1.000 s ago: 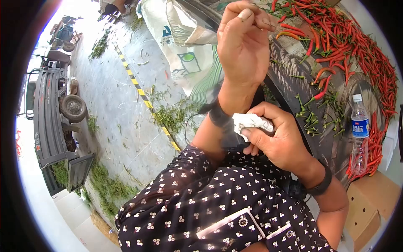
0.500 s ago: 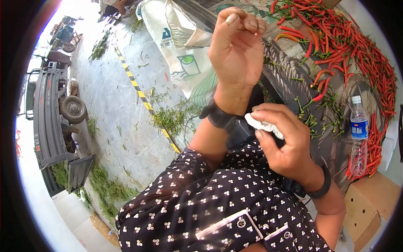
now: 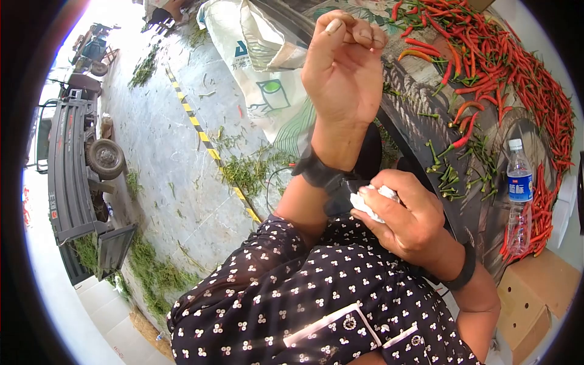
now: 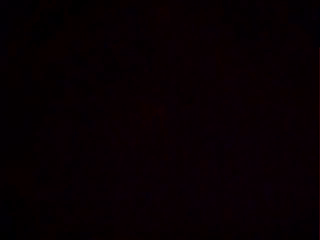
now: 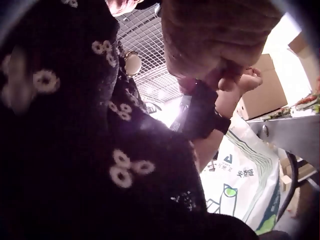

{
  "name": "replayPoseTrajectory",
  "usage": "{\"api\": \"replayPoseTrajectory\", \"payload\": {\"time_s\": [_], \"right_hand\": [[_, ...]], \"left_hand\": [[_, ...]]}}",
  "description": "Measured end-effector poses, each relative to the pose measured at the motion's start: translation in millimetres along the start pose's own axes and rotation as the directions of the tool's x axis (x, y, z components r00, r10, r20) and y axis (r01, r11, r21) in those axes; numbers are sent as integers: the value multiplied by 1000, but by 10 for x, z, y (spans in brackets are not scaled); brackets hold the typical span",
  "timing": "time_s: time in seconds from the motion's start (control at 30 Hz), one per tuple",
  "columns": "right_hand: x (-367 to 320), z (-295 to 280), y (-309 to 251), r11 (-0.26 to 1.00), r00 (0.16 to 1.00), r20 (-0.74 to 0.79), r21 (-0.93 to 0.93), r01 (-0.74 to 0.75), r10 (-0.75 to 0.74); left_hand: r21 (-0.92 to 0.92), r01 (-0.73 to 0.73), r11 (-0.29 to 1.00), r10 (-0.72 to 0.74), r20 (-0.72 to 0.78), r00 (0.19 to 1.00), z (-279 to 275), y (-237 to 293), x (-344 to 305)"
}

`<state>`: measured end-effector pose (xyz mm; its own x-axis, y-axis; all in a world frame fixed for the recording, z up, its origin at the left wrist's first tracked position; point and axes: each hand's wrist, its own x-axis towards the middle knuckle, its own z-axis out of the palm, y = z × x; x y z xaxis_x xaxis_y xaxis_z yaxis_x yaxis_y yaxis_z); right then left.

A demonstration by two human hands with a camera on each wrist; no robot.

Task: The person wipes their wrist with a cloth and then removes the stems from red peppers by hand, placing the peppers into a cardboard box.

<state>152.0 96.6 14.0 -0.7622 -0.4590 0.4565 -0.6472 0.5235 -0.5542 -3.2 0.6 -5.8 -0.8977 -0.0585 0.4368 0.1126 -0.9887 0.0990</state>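
Observation:
My right hand grips a crumpled white tissue or cloth against the black camera strapped to my left wrist. Palm turned up, my left hand is raised with its fingers loosely bent and nothing in them. A black strap circles that wrist. In the right wrist view the back of my right hand hangs over the dark wrist camera, and the wad is hidden behind it. The left wrist view is almost wholly black.
Red chillies cover the table at the right, with green stems nearer me. A water bottle stands by them, above a cardboard box. A white printed sack is beyond my left arm; a grey cart stands far left.
My right hand lifted the white wad off the wrist camera, then brought it back down with the fingers curled over it. My left hand shifted slightly left, then stayed still.

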Motion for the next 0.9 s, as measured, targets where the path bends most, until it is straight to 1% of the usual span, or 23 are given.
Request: {"api": "replayPoseTrajectory", "payload": {"time_s": [0.07, 0.1, 0.17, 0.2, 0.23, 0.27, 0.3, 0.33, 0.4, 0.43, 0.47, 0.53, 0.57, 0.67, 0.73, 0.77, 0.9], "right_hand": [[-17, -17, 12, 1000, 999, -32, -9, 13, -13], [-1, -31, 12, 1000, 999, -31, -10, 14, -14], [51, -75, 16, 997, 995, -78, -33, -65, 63], [58, -73, 12, 997, 995, -78, -33, -65, 62], [67, -64, 5, 983, 971, -152, 57, -176, 183], [76, -55, -2, 949, 928, -214, 155, -276, 305], [108, -47, 22, 973, 944, -250, 134, -188, 217], [117, -50, 16, 973, 943, -252, 134, -189, 218], [129, -58, -3, 991, 979, -156, 42, -127, 132], [119, -47, -23, 985, 975, -139, 36, -168, 171], [117, -45, -22, 985, 975, -139, 35, -168, 171], [114, -42, -19, 980, 974, -130, -43, -194, 187], [108, -38, -22, 980, 974, -129, -42, -193, 187], [93, -32, -48, 986, 981, -93, 5, -168, 168], [104, -28, -73, 998, 996, -59, 9, -68, 69], [106, -38, -98, 998, 998, -27, 32, -62, 63], [67, 10, -109, 999, 999, -11, -34, -39, 39]], "left_hand": [[5, 63, 998, -63, -57, 996, 24, 28, -23], [5, 62, 998, -61, -57, 996, 23, 19, -22], [18, -2, 1000, 2, -30, 1000, 23, -12, -13], [18, -2, 1000, 2, -30, 1000, 28, -3, -11], [-13, 25, 1000, -25, -27, 999, 33, 15, -8], [-44, 52, 998, -53, -24, 998, 35, 25, -8], [-45, 53, 998, -54, -24, 998, 34, 24, -6], [-29, 49, 998, -50, -32, 998, 31, 20, -5], [-13, 46, 999, -46, -42, 998, 22, 6, -11], [-5, 43, 999, -43, -41, 998, 17, -4, -12], [4, 39, 999, -38, -40, 998, 12, -9, -11], [3, 40, 999, -40, -35, 999, 5, -5, -8], [3, 42, 999, -42, -29, 999, 3, -2, -7], [-17, 58, 998, -59, -37, 998, 5, 13, -4], [-15, 49, 999, -49, -54, 997, 2, 7, 6], [-13, 39, 999, -40, -71, 997, -1, 6, 8], [5, 55, 998, -55, -42, 998, -24, 15, 3]]}}
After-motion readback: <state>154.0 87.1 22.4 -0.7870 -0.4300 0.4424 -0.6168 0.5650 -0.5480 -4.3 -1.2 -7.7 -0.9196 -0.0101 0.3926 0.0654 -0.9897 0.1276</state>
